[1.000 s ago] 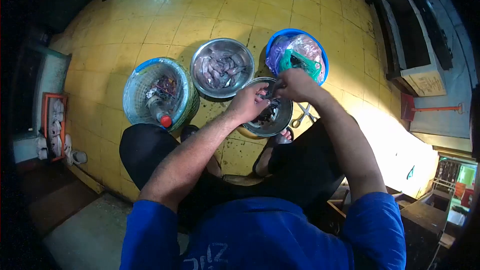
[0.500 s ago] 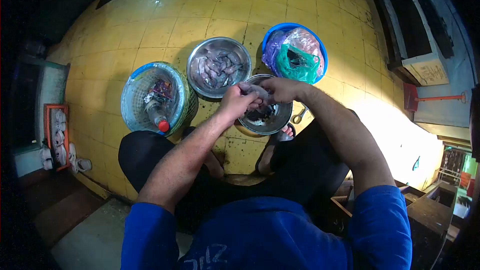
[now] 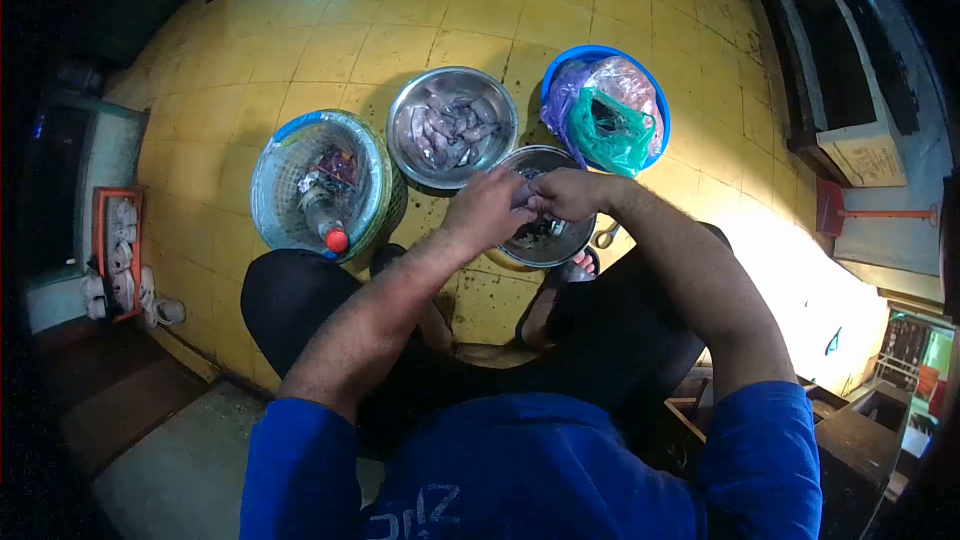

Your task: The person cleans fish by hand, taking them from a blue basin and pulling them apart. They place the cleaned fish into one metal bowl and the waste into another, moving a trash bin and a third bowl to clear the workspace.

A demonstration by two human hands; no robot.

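Note:
My left hand (image 3: 487, 208) and my right hand (image 3: 566, 192) meet over a small steel bowl (image 3: 570, 237) on the floor between my feet. Both hands grip one small grey piece of seafood (image 3: 524, 194) between them. The bowl holds dark scraps. Just beyond it stands a larger steel bowl (image 3: 452, 128) filled with several grey squid-like pieces.
A blue basin (image 3: 606, 110) with green and purple plastic bags sits at the right. A mesh basket (image 3: 323, 183) with a red-capped bottle stands at the left. Scissors (image 3: 605, 233) lie by my right foot. Yellow tiled floor (image 3: 300, 50) lies all around; a box (image 3: 835, 90) at far right.
My hands have drawn closer together over the small bowl and now pinch the grey piece between them. The view has shifted slightly.

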